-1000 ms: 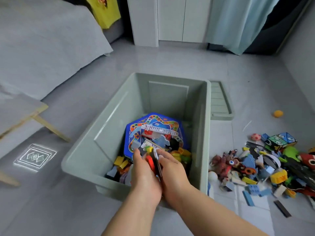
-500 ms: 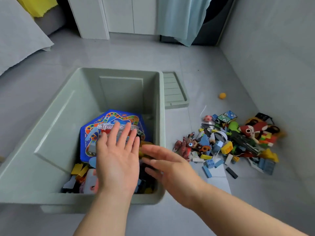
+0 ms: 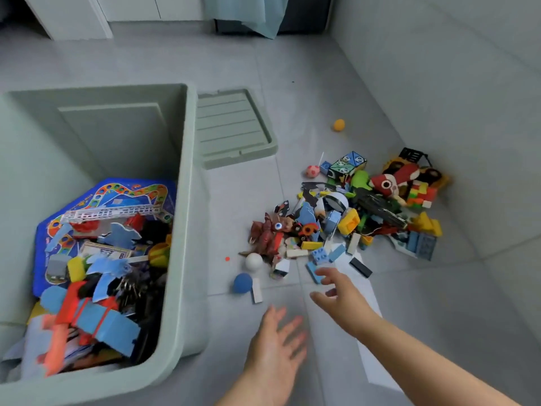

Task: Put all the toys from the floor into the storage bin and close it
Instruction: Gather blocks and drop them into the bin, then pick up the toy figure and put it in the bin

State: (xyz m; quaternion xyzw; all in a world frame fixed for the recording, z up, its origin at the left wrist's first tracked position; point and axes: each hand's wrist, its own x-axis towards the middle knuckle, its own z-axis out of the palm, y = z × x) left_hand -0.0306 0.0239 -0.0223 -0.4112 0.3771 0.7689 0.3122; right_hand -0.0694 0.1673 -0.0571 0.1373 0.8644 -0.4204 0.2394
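Storage bin (image 3: pixel 187 200) part-filled with toys (image 3: pixel 96 259), lidless

Sage-green plastic storage bin (image 3: pixel 187 200): smooth, matt. Matching ribbed green plastic lid (image 3: pixel 231 127): matt. Grey tiled floor (image 3: pixel 292 68): smooth, faint sheen. Yellow plastic brick (image 3: pixel 348 221): glossy.

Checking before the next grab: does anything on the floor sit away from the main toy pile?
Yes. An orange ball lies alone near the wall, well beyond the pile. The bin's lid lies flat behind the storage bin.
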